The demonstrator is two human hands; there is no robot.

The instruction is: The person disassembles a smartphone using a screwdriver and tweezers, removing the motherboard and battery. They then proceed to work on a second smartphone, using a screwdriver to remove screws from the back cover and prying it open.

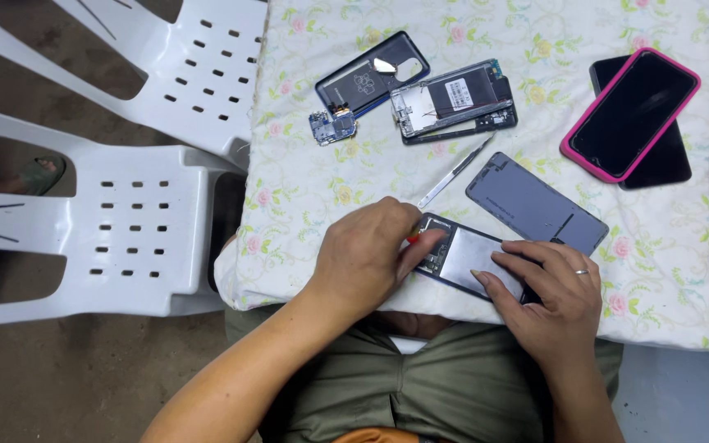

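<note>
The left hand (367, 254) is closed around a small red-tipped tool (413, 236) over the opened phone (469, 261). The right hand (547, 295) lies flat, fingers spread, pinning that phone down.

Bare forearms, olive-green trousers, ring on right hand (553, 297)

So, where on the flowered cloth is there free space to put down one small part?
Bare cloth lies left of the metal tool, below the small circuit board. Another patch is at the right, below the pink-cased phone. It is crowded around the opened phone under both hands, left hand and right hand.
</note>
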